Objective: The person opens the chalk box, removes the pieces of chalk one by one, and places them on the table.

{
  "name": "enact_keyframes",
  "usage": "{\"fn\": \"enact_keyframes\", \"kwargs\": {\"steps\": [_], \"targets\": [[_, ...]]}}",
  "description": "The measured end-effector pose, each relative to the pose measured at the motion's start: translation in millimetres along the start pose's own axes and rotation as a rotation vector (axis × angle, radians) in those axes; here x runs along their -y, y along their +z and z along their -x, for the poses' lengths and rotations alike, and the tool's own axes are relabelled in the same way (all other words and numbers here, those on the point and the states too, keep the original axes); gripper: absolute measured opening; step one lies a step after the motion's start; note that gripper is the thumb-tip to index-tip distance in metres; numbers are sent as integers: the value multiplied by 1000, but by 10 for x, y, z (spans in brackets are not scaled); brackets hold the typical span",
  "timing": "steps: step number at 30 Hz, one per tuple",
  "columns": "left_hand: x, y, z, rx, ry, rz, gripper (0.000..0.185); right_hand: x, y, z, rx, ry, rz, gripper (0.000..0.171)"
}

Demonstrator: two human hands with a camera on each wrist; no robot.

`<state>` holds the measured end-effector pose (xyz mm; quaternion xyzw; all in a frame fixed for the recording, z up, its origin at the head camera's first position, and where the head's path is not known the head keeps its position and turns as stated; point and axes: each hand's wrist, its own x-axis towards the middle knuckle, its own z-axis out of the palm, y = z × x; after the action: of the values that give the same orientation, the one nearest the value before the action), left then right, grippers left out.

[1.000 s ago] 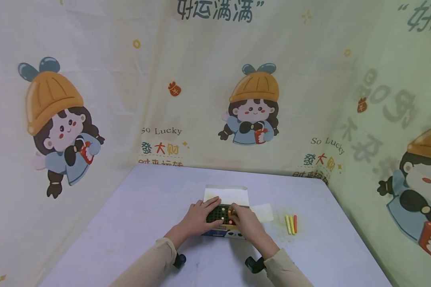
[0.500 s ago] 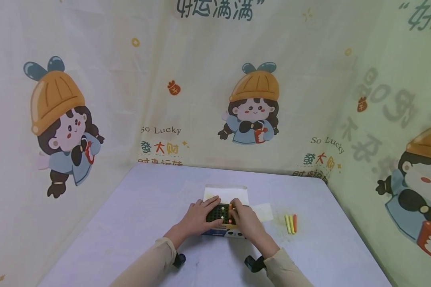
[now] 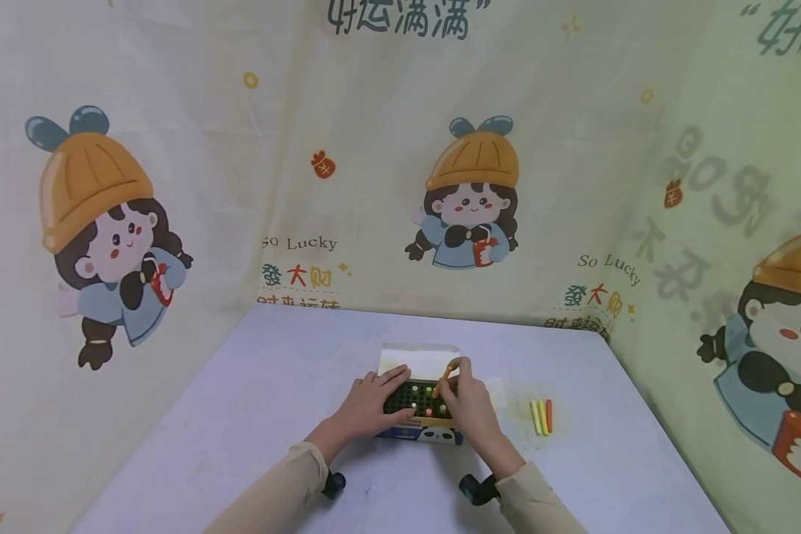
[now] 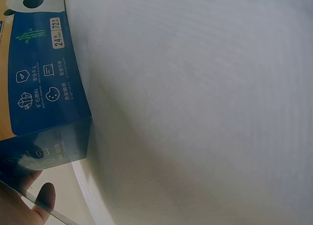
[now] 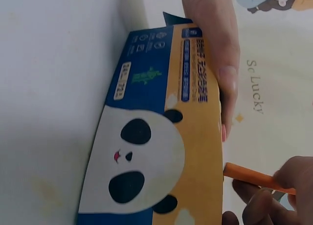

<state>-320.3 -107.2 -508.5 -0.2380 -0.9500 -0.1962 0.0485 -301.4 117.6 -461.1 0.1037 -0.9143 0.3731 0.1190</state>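
Observation:
An open chalk box (image 3: 419,432) with a panda print (image 5: 142,161) and a blue side (image 4: 44,88) stands on the pale table (image 3: 274,415), its lid (image 3: 419,361) folded back. Several coloured chalk ends show in its dark tray. My left hand (image 3: 392,389) lies on the box's left side with fingers stretched over the top edge. My right hand (image 3: 455,374) pinches an orange chalk stick (image 3: 443,374) and holds it tilted just above the box's right part. In the right wrist view the orange chalk stick (image 5: 249,176) juts out from my fingertips (image 5: 286,178) over the box rim.
Three loose chalk sticks (image 3: 541,417), green-yellow, yellow and orange, lie side by side on the table right of the box. A pale paper sheet (image 3: 494,393) lies by the box. Cartoon-printed cloth walls (image 3: 474,193) close the table at the back and both sides.
My right hand has risen from the box's tray, bringing an orange chalk stick up with it. The left hand and the box have stayed put.

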Motion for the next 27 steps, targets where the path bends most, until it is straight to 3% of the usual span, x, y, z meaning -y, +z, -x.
{"fn": "enact_keyframes", "kwargs": {"steps": [9,27], "targets": [[7,17,-4,-6,9,-8,80,-118,-67,-52,-44,74,42,41],[7,11,0,8,0,-2,82,-383,-273,-112,-83,172,150,43]]}}
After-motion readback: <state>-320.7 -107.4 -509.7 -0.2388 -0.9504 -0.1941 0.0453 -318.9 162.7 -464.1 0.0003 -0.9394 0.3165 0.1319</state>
